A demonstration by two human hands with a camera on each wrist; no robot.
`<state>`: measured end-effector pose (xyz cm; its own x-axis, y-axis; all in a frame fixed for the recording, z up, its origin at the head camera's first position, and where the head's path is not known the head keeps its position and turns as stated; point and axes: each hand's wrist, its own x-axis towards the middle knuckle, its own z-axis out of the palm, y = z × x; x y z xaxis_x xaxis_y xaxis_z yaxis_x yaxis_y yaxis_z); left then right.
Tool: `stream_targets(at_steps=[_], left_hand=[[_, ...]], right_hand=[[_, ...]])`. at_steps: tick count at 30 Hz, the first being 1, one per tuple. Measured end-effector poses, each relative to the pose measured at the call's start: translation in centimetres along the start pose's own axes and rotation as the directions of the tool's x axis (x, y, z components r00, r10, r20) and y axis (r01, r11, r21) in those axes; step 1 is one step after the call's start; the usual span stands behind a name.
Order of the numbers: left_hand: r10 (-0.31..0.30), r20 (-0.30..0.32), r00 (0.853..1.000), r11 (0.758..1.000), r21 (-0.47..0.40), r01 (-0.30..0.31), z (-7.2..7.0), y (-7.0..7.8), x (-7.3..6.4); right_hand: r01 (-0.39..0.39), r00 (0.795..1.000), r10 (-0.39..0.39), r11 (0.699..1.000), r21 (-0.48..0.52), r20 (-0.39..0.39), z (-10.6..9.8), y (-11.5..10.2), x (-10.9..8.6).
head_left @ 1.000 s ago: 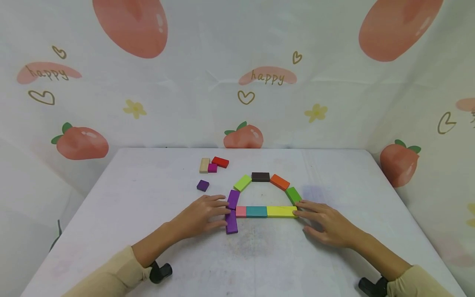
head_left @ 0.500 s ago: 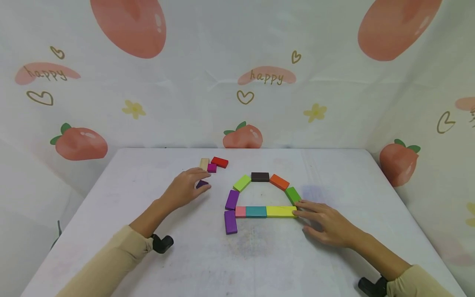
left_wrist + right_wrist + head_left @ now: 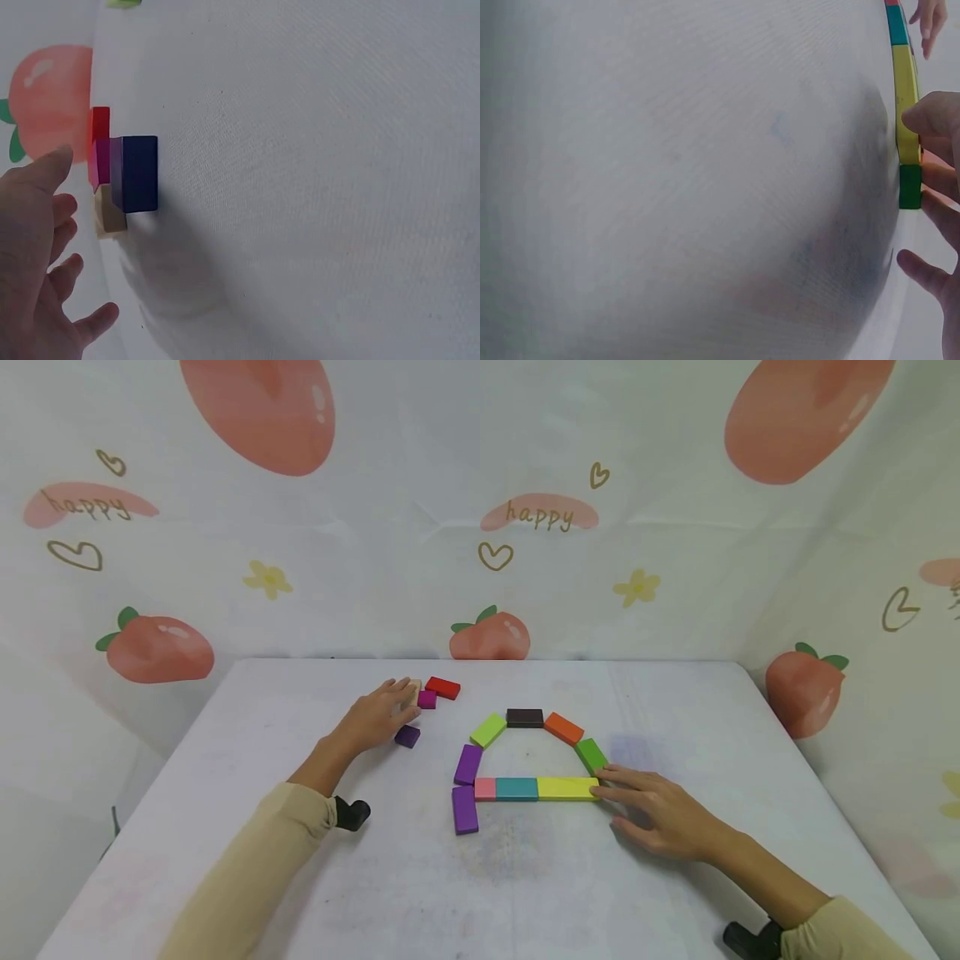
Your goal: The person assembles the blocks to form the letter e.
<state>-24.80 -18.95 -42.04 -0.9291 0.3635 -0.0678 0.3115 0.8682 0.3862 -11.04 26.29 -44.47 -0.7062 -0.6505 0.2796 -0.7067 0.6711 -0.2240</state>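
At the table's 8 o'clock side — its far edge being 12 — a beige left sleeve with a black left wrist camera at the cuff leads to the left hand. This grip is wide, thumb and fingers apart, with nothing seen held; its fingertips overlap the cream block, though contact cannot be told.

The dark purple block lies at 4 o'clock from that hand. The cream block is at 12 o'clock from the dark purple block, the magenta block close against its 4 o'clock side, and the red block sits at 2 o'clock from the magenta block.

Next come 2 purple blocks, nearly end to end from 6 to 12 o'clock. An arch continues through the lime block, black block, orange block and green block. Below it, the pink block, teal block and yellow block form a straight row toward 3 o'clock.

The right hand is at 3 o'clock from the yellow block. Its grip is loose and wide — fingers spread, fingertips at the ends of the yellow and green blocks, pinching neither.
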Motion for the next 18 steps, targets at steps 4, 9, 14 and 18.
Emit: stream_targets(at_steps=[4, 9, 14, 18], left_hand=[[0.01, 0.058, 0.998, 1.0, 0.02, -0.011, 0.0, -0.2, 0.2], [0.005, 0.057, 0.998, 0.999, 0.038, -0.007, 0.0, -0.5, -0.1], [0.006, 0.043, 0.999, 0.999, 0.05, -0.008, -0.1, -1.2, -1.0], [0.031, 0.01, 0.999, 0.997, 0.069, -0.031, -0.2, -1.9, -1.9]], right_hand=[[0.008, 1.0, -0.008, 1.0, -0.002, -0.005, 0.0, 0.0, 0.0], [0.004, 1.0, -0.004, 1.0, -0.005, -0.001, -0.1, -0.1, 0.1], [-0.008, 1.0, 0.008, 1.0, -0.004, 0.009, -0.1, -0.1, 0.1], [-0.014, 1.0, 0.014, 1.0, -0.005, 0.014, -0.1, -0.2, 0.1]])
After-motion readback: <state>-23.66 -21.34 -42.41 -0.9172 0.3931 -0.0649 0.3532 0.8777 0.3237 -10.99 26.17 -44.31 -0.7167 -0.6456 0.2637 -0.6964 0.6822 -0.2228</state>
